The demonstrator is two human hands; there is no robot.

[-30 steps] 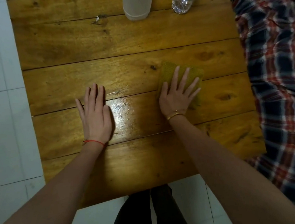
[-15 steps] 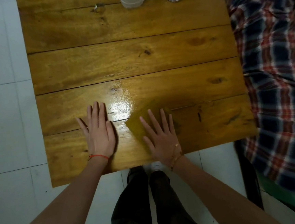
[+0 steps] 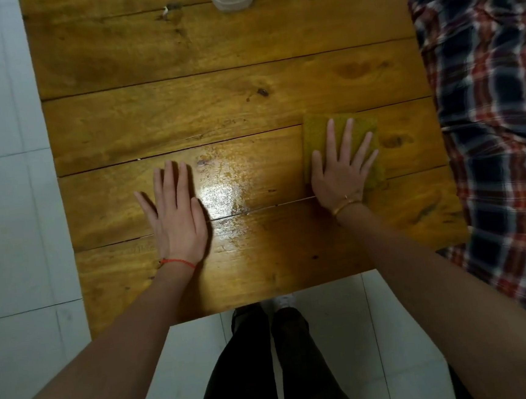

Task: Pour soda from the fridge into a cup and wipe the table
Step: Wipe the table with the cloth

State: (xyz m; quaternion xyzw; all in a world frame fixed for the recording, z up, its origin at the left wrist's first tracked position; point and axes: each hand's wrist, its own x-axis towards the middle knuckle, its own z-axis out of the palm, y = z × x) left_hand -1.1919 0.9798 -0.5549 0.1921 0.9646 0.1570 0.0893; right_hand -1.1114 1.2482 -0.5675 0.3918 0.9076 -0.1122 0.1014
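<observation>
My right hand (image 3: pixel 340 173), fingers flat, has swept the square yellow-green cloth (image 3: pixel 339 143) back toward the right edge of the plank wooden table (image 3: pixel 215 101); my left hand (image 3: pixel 174 213) still lies open, bracing. I judge the wiping nearly done.

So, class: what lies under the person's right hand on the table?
A yellow-green cloth lies flat beneath the right hand, straight fingers pressing it onto the wooden table. The wood beneath the cloth is covered, so its state cannot be seen.
</observation>
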